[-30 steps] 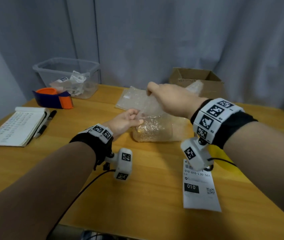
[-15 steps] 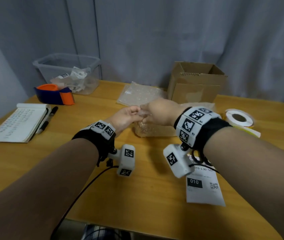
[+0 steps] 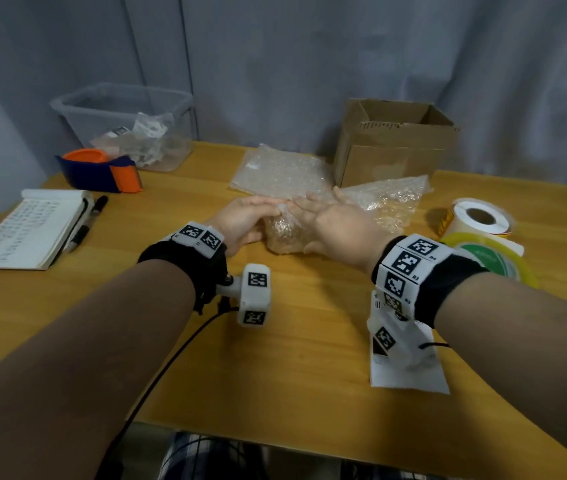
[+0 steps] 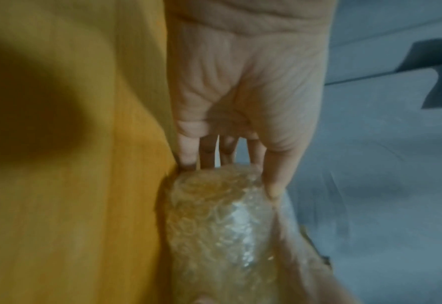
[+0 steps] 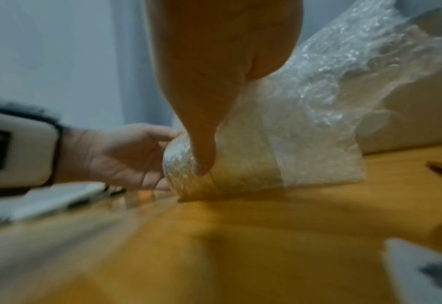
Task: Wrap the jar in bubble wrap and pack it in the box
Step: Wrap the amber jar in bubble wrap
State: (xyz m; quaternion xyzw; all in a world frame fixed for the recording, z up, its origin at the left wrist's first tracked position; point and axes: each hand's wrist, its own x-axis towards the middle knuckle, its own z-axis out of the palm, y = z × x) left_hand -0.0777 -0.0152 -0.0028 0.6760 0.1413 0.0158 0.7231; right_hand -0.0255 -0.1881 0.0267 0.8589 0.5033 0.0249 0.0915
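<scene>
The jar [image 3: 282,233] lies on its side on the wooden table, swathed in bubble wrap [image 3: 389,199] whose loose tail trails to the right towards the box. My left hand [image 3: 240,220] cups the jar's left end, thumb on top. In the left wrist view its fingertips [image 4: 188,162] touch the wrapped jar [image 4: 219,226]. My right hand [image 3: 334,226] lies over the jar from above, fingers across the wrap, thumb [image 5: 201,144] pressed on the near side of the jar [image 5: 186,181]. The open cardboard box [image 3: 396,161] stands behind, to the right.
A spare bubble wrap sheet [image 3: 278,171] lies behind the jar. A clear bin [image 3: 126,123], a tape dispenser [image 3: 102,169], a notebook [image 3: 29,230] and a pen [image 3: 88,220] sit on the left. A label roll [image 3: 479,216], a tape roll [image 3: 493,261] and a printed label [image 3: 410,372] lie on the right.
My right hand, which held the wrap lifted above the jar, has come down and now lies over the jar. The left hand stays at the jar's left end.
</scene>
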